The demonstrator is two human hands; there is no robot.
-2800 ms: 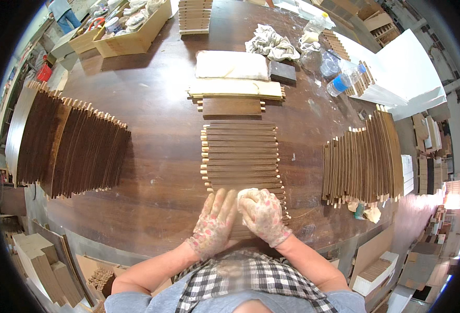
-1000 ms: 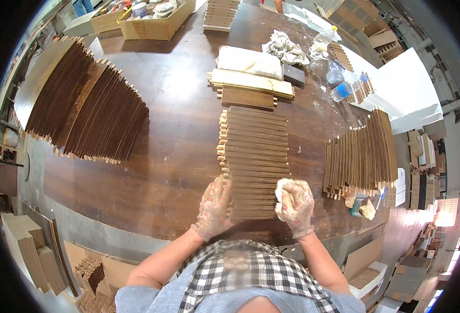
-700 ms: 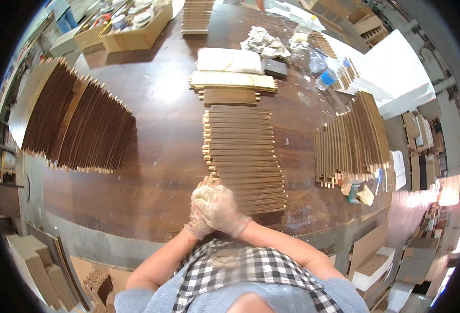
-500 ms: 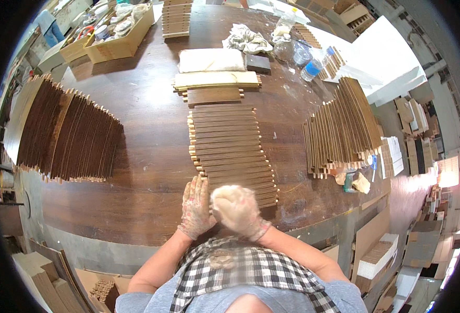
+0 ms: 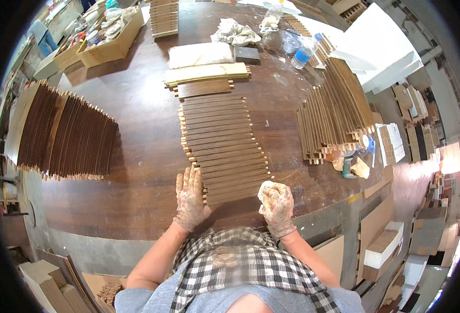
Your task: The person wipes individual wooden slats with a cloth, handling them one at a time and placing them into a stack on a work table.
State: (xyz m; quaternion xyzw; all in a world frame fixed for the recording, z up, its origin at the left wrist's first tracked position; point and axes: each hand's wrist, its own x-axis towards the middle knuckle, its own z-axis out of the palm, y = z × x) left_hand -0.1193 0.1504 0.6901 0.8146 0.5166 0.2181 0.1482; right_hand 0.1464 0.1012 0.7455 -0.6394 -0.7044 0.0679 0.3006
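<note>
Centre frame, row of dark wooden slats (image 5: 220,146) laid flat on the surface (image 5: 136,177): my left hand (image 5: 191,198) open-palmed at its near-left edge, right hand (image 5: 277,203) clenching a rag (image 5: 267,189); upright slat stacks (image 5: 63,133) at left and right appear untouched.

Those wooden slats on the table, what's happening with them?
A person in stained work gloves is at a row of dark wooden slats laid side by side on a brown table. The left hand lies flat at the near left corner of the row; the right hand, curled around a pale cloth, sits at the near right corner. More slats stand packed on edge at the left and right.
</note>
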